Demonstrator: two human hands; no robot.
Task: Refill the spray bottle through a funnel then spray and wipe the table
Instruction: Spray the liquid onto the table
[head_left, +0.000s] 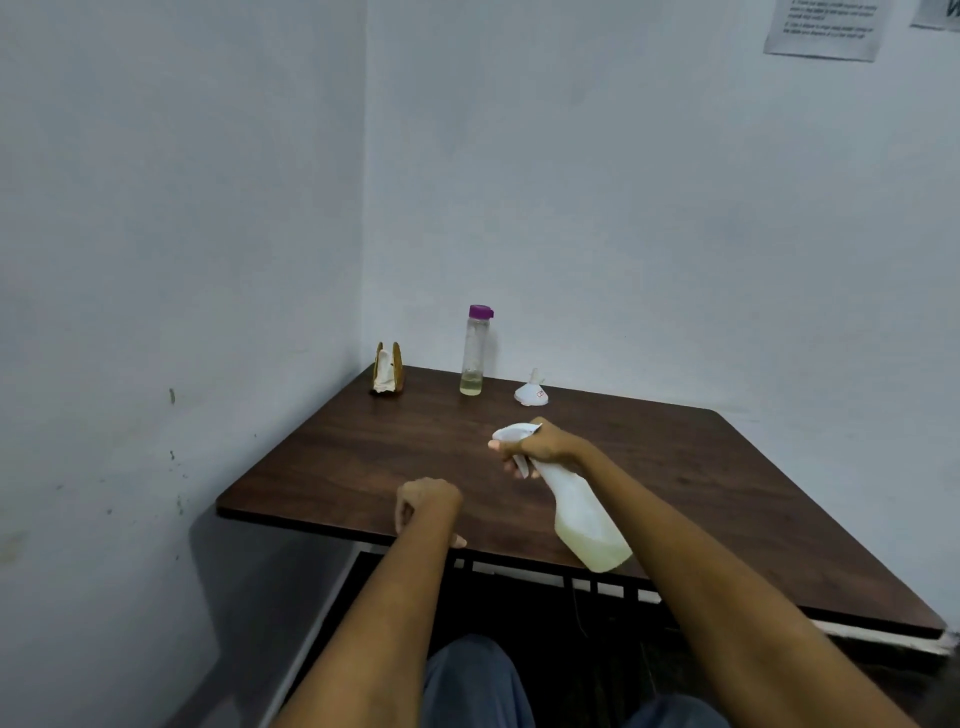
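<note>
Head view: at centre frame my right hand grips the neck of the spray bottle, finger on the trigger, nozzle pointing left, its body tilted back toward me above the table. My left hand, lower centre, rests near the table's front edge, fingers curled, holding nothing. The funnel and the refill bottle stand at the far edge.

Not much to go on here tbh. Both forearms come in from the bottom of the frame bare, no sleeves, watch or rings that I can spot. Down at bottom center there's a bit of blue-grey denim, jeans over the knees.
</note>
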